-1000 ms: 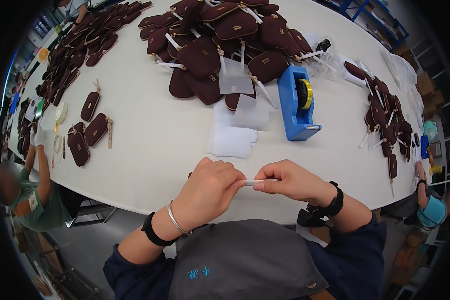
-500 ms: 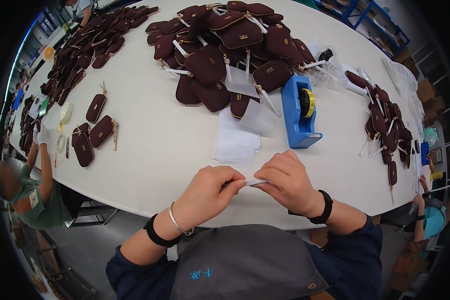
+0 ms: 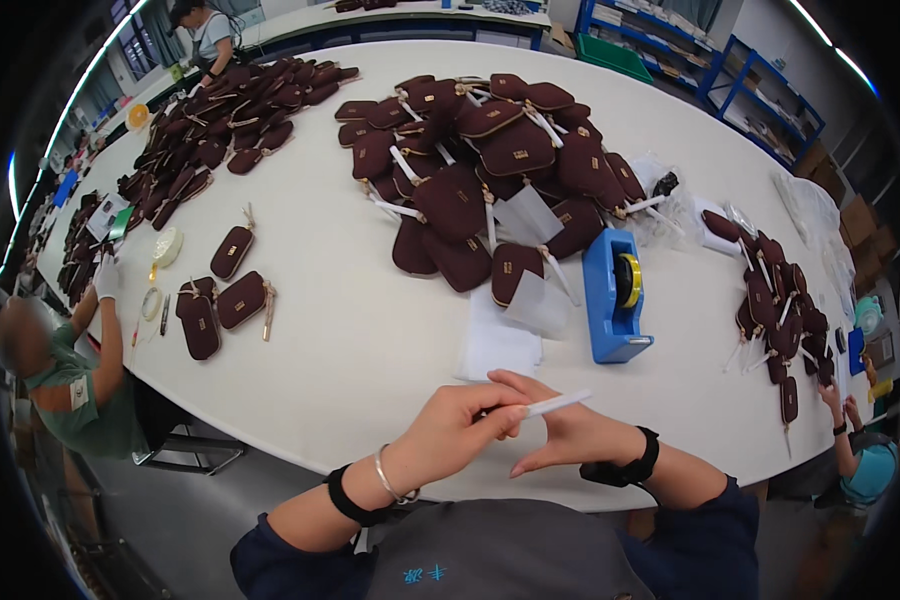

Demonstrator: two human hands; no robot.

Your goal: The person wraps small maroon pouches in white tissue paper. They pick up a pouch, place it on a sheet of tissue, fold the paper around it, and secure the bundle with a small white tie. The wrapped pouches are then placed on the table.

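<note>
My left hand is closed in a pinch on a slim white paper roll, which sticks out to the right past the fingertips. My right hand is open just beside it, fingers stretched and thumb apart, partly behind the roll. Whether the roll touches the right palm I cannot tell. Beyond the hands lie a stack of white paper sheets and a blue tape dispenser with a yellow-cored roll. A large heap of dark maroon zip pouches rises behind them, several with white-wrapped pulls.
To the right lies a smaller pile of pouches beside clear plastic bags. A few pouches lie at left, before another big heap. Co-workers sit at the left and right table edges; another stands at the far left.
Both hands pinched the white roll between them; my right hand has let go and opened. The left hand now holds the roll, tilted up to the right. The view has shifted upward.
</note>
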